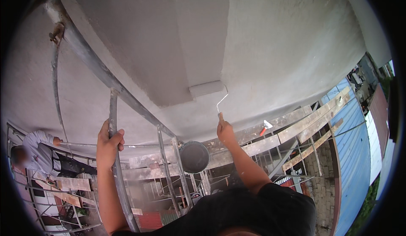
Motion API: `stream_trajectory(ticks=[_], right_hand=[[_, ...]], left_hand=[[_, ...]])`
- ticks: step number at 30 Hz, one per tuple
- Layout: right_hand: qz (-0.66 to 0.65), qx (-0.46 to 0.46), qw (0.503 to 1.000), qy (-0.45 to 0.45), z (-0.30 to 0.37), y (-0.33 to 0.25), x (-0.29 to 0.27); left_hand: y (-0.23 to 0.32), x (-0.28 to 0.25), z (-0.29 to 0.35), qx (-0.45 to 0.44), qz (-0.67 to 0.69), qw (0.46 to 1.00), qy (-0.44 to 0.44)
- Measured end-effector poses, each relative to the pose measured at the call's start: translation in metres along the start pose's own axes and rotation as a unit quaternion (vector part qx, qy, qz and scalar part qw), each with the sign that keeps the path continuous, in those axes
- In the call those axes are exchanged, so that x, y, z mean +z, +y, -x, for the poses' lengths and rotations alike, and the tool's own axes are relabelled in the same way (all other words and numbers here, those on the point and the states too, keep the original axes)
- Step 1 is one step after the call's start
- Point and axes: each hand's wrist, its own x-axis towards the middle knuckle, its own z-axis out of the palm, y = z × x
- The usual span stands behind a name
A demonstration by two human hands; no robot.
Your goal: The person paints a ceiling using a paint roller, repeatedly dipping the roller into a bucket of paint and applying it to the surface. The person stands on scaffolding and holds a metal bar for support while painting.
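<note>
My right hand (224, 128) is closed round the handle of a paint roller, its index finger stretched along the wire frame. The grey roller sleeve (207, 88) rests against the wall (270, 45), at the lower end of a darker, wet-looking strip (203, 45). My left hand (109, 142) is wrapped round an upright metal scaffold pole (113, 113). Between my arms, a round dark bucket (194, 156) stands by the scaffold frame, with grey contents inside. A scraper with an orange handle (265, 127) lies on the planks to the right of my right hand.
A thick scaffold tube (93, 64) slants across the left, in front of the wall. Wooden planks (253, 147) run along the wall's foot, with gaps to the ground below. Another person (46, 151) stands on scaffolding at far left. A blue corrugated roof (353, 151) lies lower right.
</note>
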Motion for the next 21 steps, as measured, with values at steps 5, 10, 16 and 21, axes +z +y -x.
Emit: stream_trajectory(ticks=[5,10,16,21], right_hand=[[-0.005,0.013,1.0,-0.02,0.019,0.048,0.031],[-0.04,-0.022,0.999,0.012,0.013,0.029,0.014],[-0.043,-0.085,0.993,0.076,-0.035,-0.061,-0.038],[-0.057,-0.125,0.982,0.132,-0.084,-0.135,-0.078]], left_hand=[[0.001,-0.001,-0.002,0.006,0.002,1.0,-0.009],[0.001,0.001,0.0,-0.004,0.01,1.0,0.0],[0.003,0.001,0.002,-0.002,0.015,1.0,0.002],[-0.001,0.0,-0.001,0.0,0.025,1.0,-0.008]])
